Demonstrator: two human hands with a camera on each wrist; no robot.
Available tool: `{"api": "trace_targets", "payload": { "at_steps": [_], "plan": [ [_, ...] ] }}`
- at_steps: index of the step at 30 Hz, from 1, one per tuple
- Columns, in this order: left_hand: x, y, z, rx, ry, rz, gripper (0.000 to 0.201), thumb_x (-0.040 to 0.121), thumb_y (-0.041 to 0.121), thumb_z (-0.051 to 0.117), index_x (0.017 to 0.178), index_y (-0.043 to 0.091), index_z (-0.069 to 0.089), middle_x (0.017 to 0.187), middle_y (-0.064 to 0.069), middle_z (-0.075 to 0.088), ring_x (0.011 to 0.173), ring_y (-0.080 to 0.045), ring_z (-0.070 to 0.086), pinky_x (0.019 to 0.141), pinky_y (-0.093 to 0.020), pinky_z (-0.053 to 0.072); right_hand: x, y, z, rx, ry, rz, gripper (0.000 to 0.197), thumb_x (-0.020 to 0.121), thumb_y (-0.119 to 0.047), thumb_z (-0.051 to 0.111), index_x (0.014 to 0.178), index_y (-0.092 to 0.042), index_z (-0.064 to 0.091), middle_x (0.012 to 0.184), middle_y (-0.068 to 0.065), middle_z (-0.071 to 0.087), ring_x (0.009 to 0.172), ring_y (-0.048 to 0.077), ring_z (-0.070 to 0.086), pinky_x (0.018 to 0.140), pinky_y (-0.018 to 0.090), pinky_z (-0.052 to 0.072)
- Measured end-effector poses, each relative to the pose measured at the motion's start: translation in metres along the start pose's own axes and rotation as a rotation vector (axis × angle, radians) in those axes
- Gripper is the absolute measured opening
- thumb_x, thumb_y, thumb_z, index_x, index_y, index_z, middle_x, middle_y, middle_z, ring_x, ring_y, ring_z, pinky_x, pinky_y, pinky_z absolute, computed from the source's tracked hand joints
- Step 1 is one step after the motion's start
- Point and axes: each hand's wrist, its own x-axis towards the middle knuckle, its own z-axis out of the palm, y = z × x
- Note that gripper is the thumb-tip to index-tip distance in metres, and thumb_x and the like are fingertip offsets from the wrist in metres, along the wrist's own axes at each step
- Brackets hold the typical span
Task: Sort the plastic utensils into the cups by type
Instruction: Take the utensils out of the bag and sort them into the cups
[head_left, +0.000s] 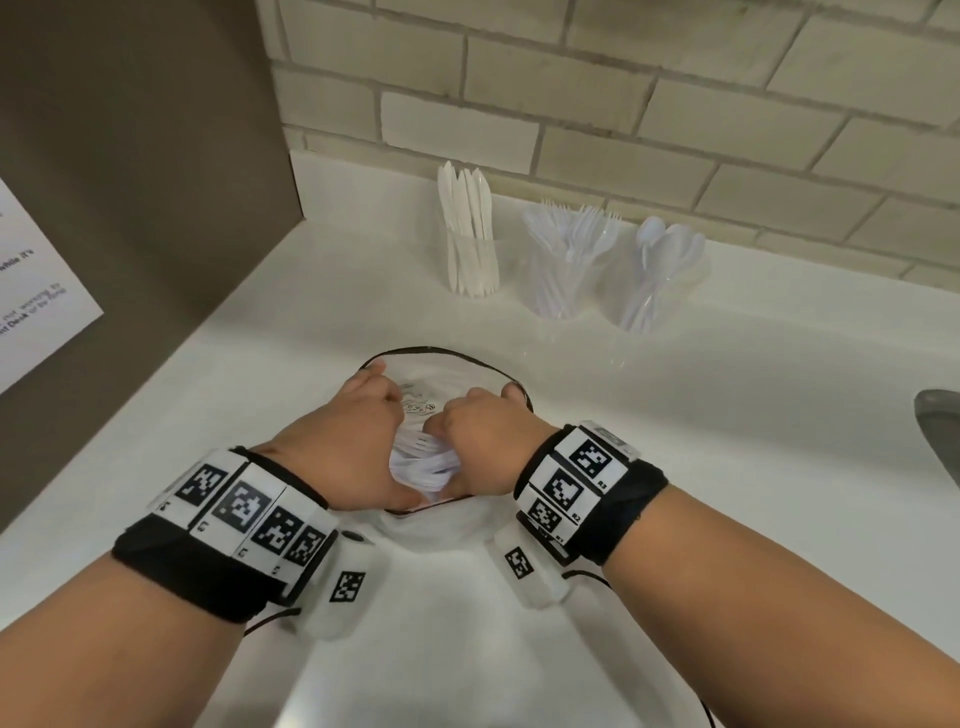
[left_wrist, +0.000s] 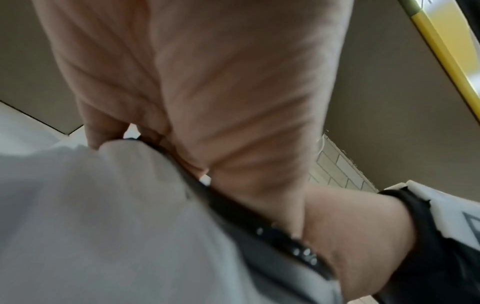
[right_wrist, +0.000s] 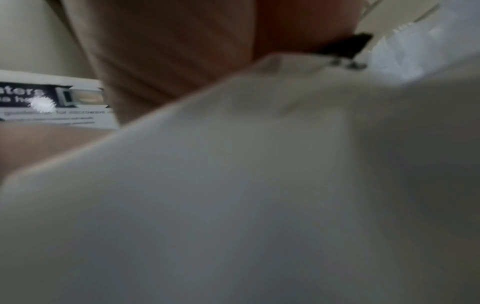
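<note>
Both hands in the bowl (head_left: 498, 375) at frame centre: left hand (head_left: 337, 447) and right hand (head_left: 480, 447) curled round one bundle of utensils (head_left: 423, 465), lying crosswise; cups (head_left: 558, 270) well beyond, upper right.

Standing in a row against the tiled wall (head_left: 675, 104): three cups (head_left: 472, 265). Lying bare between cups and black-rimmed bowl (head_left: 447, 354): counter (head_left: 675, 415). Closing off the left: brown panel (head_left: 156, 156).

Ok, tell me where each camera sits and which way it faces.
Head: above the counter, looking down at both hands in the container and three cups; both forearms show.
Left wrist: under the left hand, facing along its palm.
Right wrist: under the right hand, blurred, facing along it.
Shared: both wrist views catch the container's black rim.
</note>
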Motion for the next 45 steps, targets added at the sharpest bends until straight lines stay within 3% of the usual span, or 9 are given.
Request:
{"api": "trace_targets", "payload": {
  "at_steps": [4, 9, 13, 16, 20, 25, 28, 34, 45],
  "plan": [
    [-0.002, -0.007, -0.005, -0.016, 0.004, 0.030, 0.099, 0.051, 0.074, 0.070, 0.132, 0.021, 0.050, 0.143, 0.006, 0.033, 0.146, -0.010, -0.002, 0.119, -0.027, 0.015, 0.001, 0.004, -0.004, -0.020, -0.040, 0.004, 0.035, 0.084, -0.055, 0.059, 0.090, -0.021, 0.053, 0.083, -0.005, 0.047, 0.091, 0.020, 0.047, 0.097, 0.049, 0.030],
    [-0.001, -0.004, -0.003, -0.010, 0.001, 0.065, 0.104, 0.054, 0.062, 0.079, 0.139, 0.019, 0.038, 0.141, 0.006, 0.032, 0.146, -0.011, -0.004, 0.118, -0.024, 0.015, 0.000, -0.001, -0.003, 0.033, -0.046, -0.026, 0.044, 0.082, -0.054, 0.062, 0.112, -0.023, 0.057, 0.079, -0.010, 0.043, 0.102, 0.022, 0.050, 0.099, 0.050, 0.026],
    [-0.001, -0.007, -0.007, -0.023, 0.023, 0.055, 0.096, 0.054, 0.064, 0.076, 0.136, 0.028, 0.041, 0.136, 0.010, 0.039, 0.144, -0.012, 0.014, 0.115, -0.026, 0.024, -0.003, 0.006, -0.003, 0.072, -0.028, -0.008, 0.028, 0.086, -0.047, 0.058, 0.088, -0.020, 0.050, 0.070, -0.009, 0.039, 0.082, 0.020, 0.047, 0.097, 0.043, 0.028],
    [-0.004, -0.010, -0.014, -0.064, 0.047, 0.003, 0.089, 0.050, 0.067, 0.074, 0.127, 0.033, 0.048, 0.114, 0.016, 0.054, 0.111, -0.008, 0.052, 0.096, -0.028, 0.045, -0.004, 0.013, 0.001, 0.155, 0.042, -0.007, 0.026, 0.085, -0.039, 0.062, 0.082, -0.021, 0.044, 0.067, -0.011, 0.035, 0.078, 0.018, 0.043, 0.082, 0.032, 0.036],
    [-0.004, -0.005, -0.015, -0.032, -0.001, -0.039, 0.071, 0.055, 0.060, 0.077, 0.117, 0.034, 0.053, 0.106, 0.016, 0.057, 0.096, -0.007, 0.054, 0.085, -0.028, 0.049, -0.005, 0.017, 0.007, 0.257, 0.088, -0.012, 0.028, 0.081, -0.028, 0.066, 0.074, -0.018, 0.042, 0.068, -0.010, 0.036, 0.075, 0.019, 0.044, 0.054, 0.027, 0.029],
    [-0.004, -0.011, -0.020, -0.014, -0.024, -0.042, 0.043, 0.069, 0.048, 0.073, 0.108, 0.037, 0.059, 0.098, 0.015, 0.063, 0.089, -0.010, 0.058, 0.076, -0.026, 0.048, -0.003, 0.025, 0.010, 0.303, 0.161, 0.009, 0.033, 0.080, -0.024, 0.067, 0.068, -0.019, 0.037, 0.068, -0.004, 0.040, 0.072, 0.020, 0.043, 0.049, 0.018, 0.025],
    [-0.004, -0.011, -0.020, 0.017, -0.014, 0.005, 0.031, 0.081, 0.040, 0.062, 0.111, 0.033, 0.060, 0.106, 0.007, 0.063, 0.099, -0.014, 0.057, 0.086, -0.035, 0.050, -0.004, 0.025, 0.008, 0.300, 0.183, 0.017, 0.027, 0.079, -0.027, 0.068, 0.077, -0.017, 0.043, 0.074, -0.004, 0.044, 0.074, 0.019, 0.045, 0.053, 0.023, 0.030],
    [0.001, 0.003, -0.014, 0.109, 0.043, 0.102, 0.022, 0.090, 0.031, 0.051, 0.106, 0.019, 0.060, 0.100, 0.000, 0.059, 0.106, -0.016, 0.047, 0.085, -0.032, 0.046, -0.005, 0.011, -0.001, 0.027, 0.177, 0.028, 0.029, 0.082, -0.036, 0.063, 0.102, -0.021, 0.048, 0.075, -0.008, 0.041, 0.074, 0.019, 0.042, 0.087, 0.037, 0.038],
    [-0.002, -0.011, -0.024, -0.062, 0.100, -0.065, 0.060, 0.066, 0.041, 0.080, 0.116, 0.024, 0.051, 0.103, 0.004, 0.063, 0.090, -0.016, 0.058, 0.074, -0.029, 0.047, -0.003, 0.023, 0.003, 0.451, 0.284, 0.002, 0.026, 0.081, -0.018, 0.066, 0.104, -0.010, 0.056, 0.087, 0.005, 0.061, 0.074, 0.020, 0.052, 0.056, 0.025, 0.033]
  ]
}}
